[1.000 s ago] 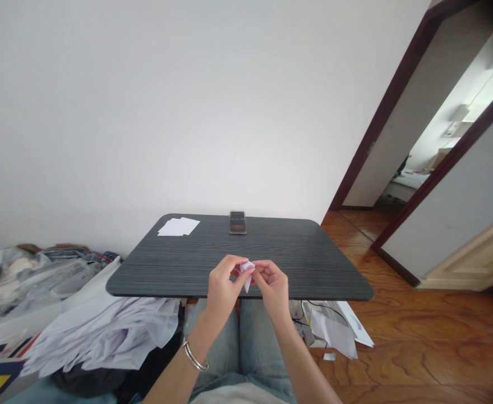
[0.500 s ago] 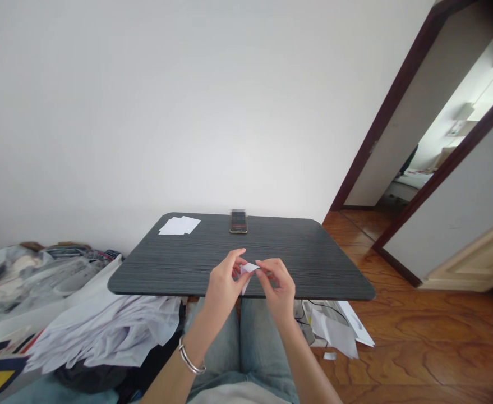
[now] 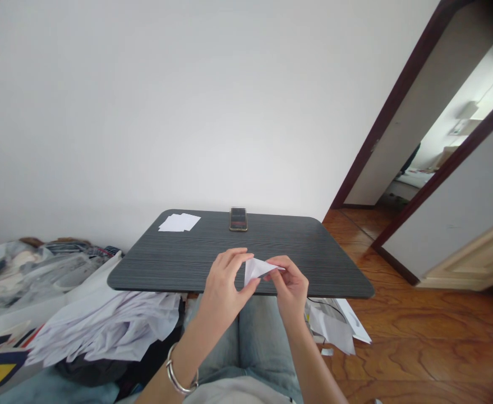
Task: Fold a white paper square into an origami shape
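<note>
A small piece of folded white paper (image 3: pixel 255 270), pointed toward the right, is held up between both hands above the front part of the dark table (image 3: pixel 179 264). My left hand (image 3: pixel 225 280) grips its left side, thumb below and fingertips at the upper corner. My right hand (image 3: pixel 290 283) pinches the right tip between thumb and fingers. The inner folds of the paper cannot be made out. On the far left of the table lie several white paper sheets (image 3: pixel 179 222), overlapping one another.
A phone (image 3: pixel 238 219) leans upright at the table's back edge, near the white wall (image 3: pixel 246 101). Piled clothes and plastic bags (image 3: pixel 61 275) lie left of the table, with a stack of white fabric or sheets (image 3: pixel 115 325) nearer. Papers (image 3: pixel 334 331) and a cable are below right.
The folded paper has turned and shows a larger triangular face. My left fingers have spread along its left edge, and my right hand has shifted slightly right with its tip.
</note>
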### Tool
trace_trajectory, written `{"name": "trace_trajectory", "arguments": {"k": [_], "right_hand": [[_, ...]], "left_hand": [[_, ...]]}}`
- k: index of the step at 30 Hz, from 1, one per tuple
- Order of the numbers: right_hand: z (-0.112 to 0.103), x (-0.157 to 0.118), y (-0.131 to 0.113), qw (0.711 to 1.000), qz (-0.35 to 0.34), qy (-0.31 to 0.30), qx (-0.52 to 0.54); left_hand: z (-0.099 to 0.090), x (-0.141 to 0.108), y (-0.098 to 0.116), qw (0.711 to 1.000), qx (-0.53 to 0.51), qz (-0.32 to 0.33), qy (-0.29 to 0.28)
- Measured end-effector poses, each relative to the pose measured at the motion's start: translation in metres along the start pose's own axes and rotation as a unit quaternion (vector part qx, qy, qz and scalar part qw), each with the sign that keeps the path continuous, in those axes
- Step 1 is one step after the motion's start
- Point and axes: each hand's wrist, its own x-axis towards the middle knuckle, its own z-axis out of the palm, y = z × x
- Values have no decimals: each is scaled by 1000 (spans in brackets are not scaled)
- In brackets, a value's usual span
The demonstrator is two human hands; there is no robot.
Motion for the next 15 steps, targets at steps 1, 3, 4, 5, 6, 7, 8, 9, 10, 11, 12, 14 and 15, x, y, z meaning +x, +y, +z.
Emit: {"name": "trace_trajectory", "arguments": {"k": [1,3,4,5,6,7,8,9,10,11,12,14,15], "right_hand": [[1,0,-2,1000,-3,4,7],[1,-1,-7,1000,-9,8,15],[2,-1,-8,1000,-12,9,17],[2,-1,-9,1000,-14,10,16],[2,-1,-10,1000,-14,9,13],[2,-1,-10,1000,-13,7,8],[3,-1,-10,1000,-11,6,1],[2,-1,-9,1000,-11,5,-5],[2,-1,-8,1000,-14,5,-12],[2,-1,-6,1000,-18,5,-19],[1,-1,-5,999,-24,7,-27],[0,-1,-2,998,-39,6,-49],[-1,-1,-2,997,-45,1,-62]], "left_hand": [[-1,0,2,1000,-8,-8,1],[0,0,4,999,-39,-26,-5],[0,0,4,998,-56,-31,-8],[2,0,4,997,-70,-34,-8],[3,-1,4,996,-81,-35,-7],[4,-1,3,996,-87,-35,-4],[6,-1,2,995,-89,-35,-1],[7,0,2,995,-89,-37,-1],[7,0,1,995,-88,-41,-3],[8,0,-1,995,-88,-45,-6],[8,0,-2,995,-89,-49,-12],[7,1,-4,994,-90,-52,-27],[7,1,-5,994,-91,-53,-35]]}}
